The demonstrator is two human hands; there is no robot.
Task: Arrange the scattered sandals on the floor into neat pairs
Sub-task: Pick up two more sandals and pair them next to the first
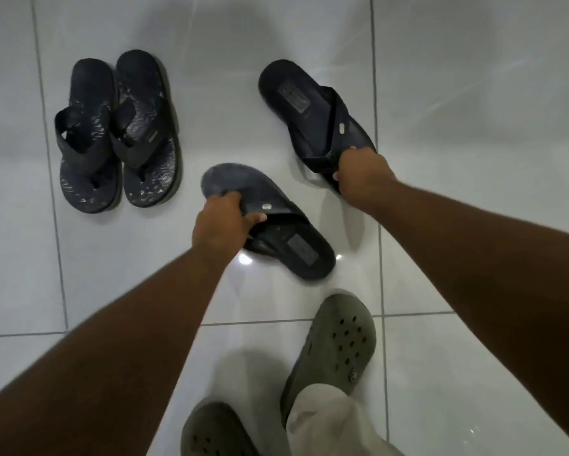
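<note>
Floor tiles (pixel 474 77) are glossy white with thin grey grout lines. The paired flip-flops (pixel 118 133) are dark navy/black with a pale wavy pattern on the footbeds, the two loose sandals (pixel 296 93) are plain black with small silver studs. The clogs (pixel 336 340) are olive green, the trouser leg (pixel 322 419) beige.

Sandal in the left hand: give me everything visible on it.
The sandal is a dark slide with crossing straps, a small metal stud on one strap and a rectangular label patch on the footbed; it looks like leather or synthetic. It lies diagonally on the white tiled floor, toe end up-left, heel toward the right. The left hand grips it at the strap, thumb tucked under. Whether it's lifted is unclear.
</note>
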